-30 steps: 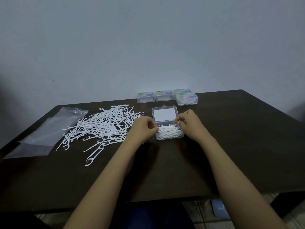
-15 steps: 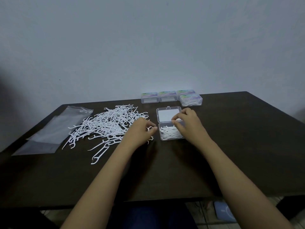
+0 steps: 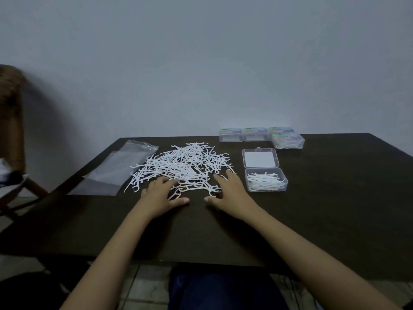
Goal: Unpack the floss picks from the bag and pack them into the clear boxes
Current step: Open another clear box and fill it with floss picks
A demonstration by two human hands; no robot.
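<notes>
While the left hand point(image 3: 162, 194) and the right hand point(image 3: 228, 193) rest on the near margin of the heap of thin white plastic floss picks point(image 3: 183, 164), we see their fingers spread almost flat, touching the picks but gripping none. The heap lies left of centre on the dark wooden table point(image 3: 335, 209), between the flat clear plastic bag point(image 3: 120, 168) toward the left edge and the small open clear plastic box point(image 3: 266, 181), whose base is partly filled and whose lid lies hinged back toward the far edge. Four closed clear boxes with coloured labels point(image 3: 254, 134) stand along the far edge. We judge tangling the chief hazard: the hooked heads interlock, so a gathered bunch may drag stragglers that drop short of the box or slide toward the near edge. The light box, nudged by the right hand, could also shift, and crossed picks standing above its rim would likely keep the lid from closing.
</notes>
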